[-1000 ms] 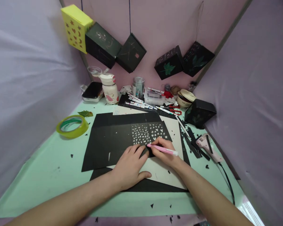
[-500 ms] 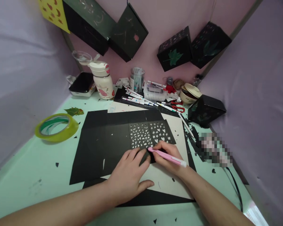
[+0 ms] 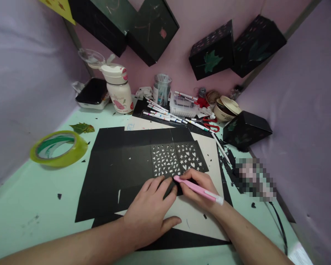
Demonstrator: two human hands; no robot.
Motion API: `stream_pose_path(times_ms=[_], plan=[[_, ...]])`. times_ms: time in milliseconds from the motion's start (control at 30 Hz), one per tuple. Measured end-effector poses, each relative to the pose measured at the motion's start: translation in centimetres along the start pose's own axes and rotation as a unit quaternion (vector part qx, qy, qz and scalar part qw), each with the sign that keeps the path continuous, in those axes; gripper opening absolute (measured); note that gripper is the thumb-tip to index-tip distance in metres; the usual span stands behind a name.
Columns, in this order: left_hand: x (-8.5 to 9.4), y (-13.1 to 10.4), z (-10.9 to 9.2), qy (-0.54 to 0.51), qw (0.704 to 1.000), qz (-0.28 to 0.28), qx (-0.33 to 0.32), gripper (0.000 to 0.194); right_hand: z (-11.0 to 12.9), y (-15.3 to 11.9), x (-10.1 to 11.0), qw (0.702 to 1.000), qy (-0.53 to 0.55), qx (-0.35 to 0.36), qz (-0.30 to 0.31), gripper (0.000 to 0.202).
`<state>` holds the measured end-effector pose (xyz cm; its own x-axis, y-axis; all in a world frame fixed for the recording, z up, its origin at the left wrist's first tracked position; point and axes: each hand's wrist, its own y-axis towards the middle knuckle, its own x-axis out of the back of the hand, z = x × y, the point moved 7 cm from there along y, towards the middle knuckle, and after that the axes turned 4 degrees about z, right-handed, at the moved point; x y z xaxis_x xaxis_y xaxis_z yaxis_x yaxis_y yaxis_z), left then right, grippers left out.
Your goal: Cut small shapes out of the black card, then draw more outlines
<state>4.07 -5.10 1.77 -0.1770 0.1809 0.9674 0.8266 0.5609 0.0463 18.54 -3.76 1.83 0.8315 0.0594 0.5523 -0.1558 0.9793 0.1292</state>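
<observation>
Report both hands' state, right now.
Left hand: open, palm down on the black card, holding nothing visible.
Right hand: closed, holding the pink pen-shaped tool.

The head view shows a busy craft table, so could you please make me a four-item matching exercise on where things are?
Things
1. slim pink pen-shaped tool
2. flat black card sheet with small cut-out shapes
3. round yellow-green tape roll
4. cream-coloured bottle with a printed pattern

Places
A. on the pale green tabletop, close to a leaf
B. partly under the left hand
C. standing at the back, left of the clear jar in the picture
D. held in the right hand

Pairs: 1-D, 2-B, 3-A, 4-C
</observation>
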Motion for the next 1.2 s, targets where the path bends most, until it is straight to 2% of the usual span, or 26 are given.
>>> stream_pose_path(times_ms=[367, 567, 800, 1000, 1200], plan=[[-0.02, 0.02, 0.01, 0.009, 1.000, -0.005, -0.002, 0.064, -0.44, -0.19, 0.14, 0.999, 0.025, -0.013, -0.018, 0.003], [-0.16, -0.09, 0.02, 0.013, 1.000, -0.007, -0.004, 0.063, -0.19, -0.23, 0.01, 1.000, 0.016, -0.002, -0.001, 0.002], [-0.30, -0.04, 0.10, 0.011, 1.000, 0.000, -0.002, 0.062, -0.18, -0.19, 0.72, 0.999, 0.013, -0.008, -0.049, 0.003], [-0.09, -0.04, 0.02, 0.011, 1.000, -0.001, -0.001, 0.063, 0.05, -0.09, 0.14, 1.000, -0.002, 0.002, -0.016, 0.003], [-0.06, -0.01, -0.05, 0.014, 1.000, 0.000, -0.004, 0.062, 0.01, -0.18, 0.57, 0.999, 0.012, 0.000, -0.044, 0.004]])
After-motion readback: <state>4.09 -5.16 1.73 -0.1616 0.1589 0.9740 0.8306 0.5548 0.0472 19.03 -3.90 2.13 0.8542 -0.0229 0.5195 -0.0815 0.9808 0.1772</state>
